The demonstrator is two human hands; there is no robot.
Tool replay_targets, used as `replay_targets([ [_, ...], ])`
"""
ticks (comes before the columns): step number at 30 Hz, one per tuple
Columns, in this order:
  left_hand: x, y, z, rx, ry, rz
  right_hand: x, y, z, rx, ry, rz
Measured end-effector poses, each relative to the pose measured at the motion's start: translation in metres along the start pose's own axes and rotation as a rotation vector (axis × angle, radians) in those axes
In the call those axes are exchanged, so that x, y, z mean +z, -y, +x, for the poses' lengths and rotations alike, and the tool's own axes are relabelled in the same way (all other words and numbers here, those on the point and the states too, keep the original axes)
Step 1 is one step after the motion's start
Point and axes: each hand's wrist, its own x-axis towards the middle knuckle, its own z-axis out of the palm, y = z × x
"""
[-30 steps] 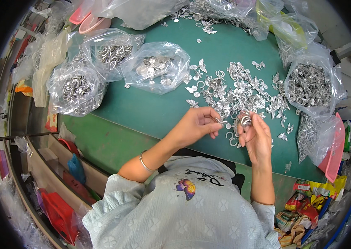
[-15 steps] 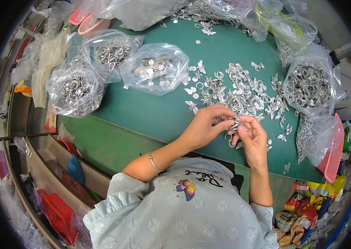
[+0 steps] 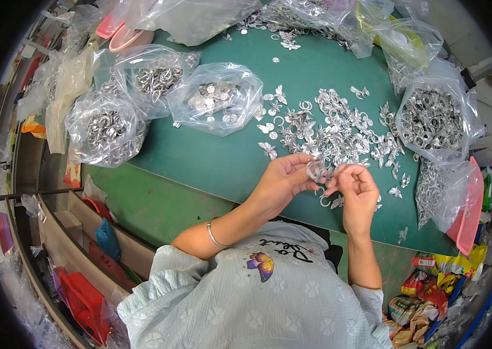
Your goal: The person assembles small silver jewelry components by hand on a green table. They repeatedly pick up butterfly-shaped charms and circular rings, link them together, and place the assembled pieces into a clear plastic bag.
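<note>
A silver ring (image 3: 315, 169) is pinched between the thumb and fingers of my left hand (image 3: 281, 181). Close beside it, my right hand (image 3: 358, 187) has its fingers curled together, with a small shiny bit near the fingertips that is too blurred to name. Both hands are raised over the near edge of the green tabletop (image 3: 199, 166). Just beyond them spreads a loose pile of silver butterfly-shaped pieces and rings (image 3: 339, 125). An open ring (image 3: 324, 198) shows below my fingers, partly covered.
Clear bags of metal rings (image 3: 106, 128) and of small round discs (image 3: 217, 99) stand on the left. Another bag of rings (image 3: 432, 119) sits at the right, above a pink tray (image 3: 466, 209). A wooden drawer unit (image 3: 91, 232) lies left of the table.
My hands have drawn slightly apart. The ring in my left hand has turned and shows more plainly, while my right fingers have curled in and shifted a little to the right.
</note>
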Motion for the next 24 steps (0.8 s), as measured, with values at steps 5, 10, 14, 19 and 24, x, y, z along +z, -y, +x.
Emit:
replay_targets([
  [5, 0.009, -0.008, -0.006, 0.018, -0.079, 0.078, 0.025, 0.021, -0.003, -0.375, 0.09, -0.589],
  [10, 0.015, -0.007, -0.008, 0.183, 0.013, 0.238, 0.023, 0.013, -0.003, -0.56, 0.035, -0.889],
  [14, 0.011, -0.007, -0.011, 0.21, 0.047, 0.303, 0.02, 0.005, -0.008, -0.26, -0.101, -0.553],
  [19, 0.002, -0.009, -0.008, -0.092, 0.193, -0.071, 0.022, 0.006, -0.007, -0.132, -0.115, -0.321],
  [24, 0.006, -0.012, -0.01, -0.082, 0.193, -0.125, 0.026, 0.009, -0.002, -0.292, -0.08, -0.394],
])
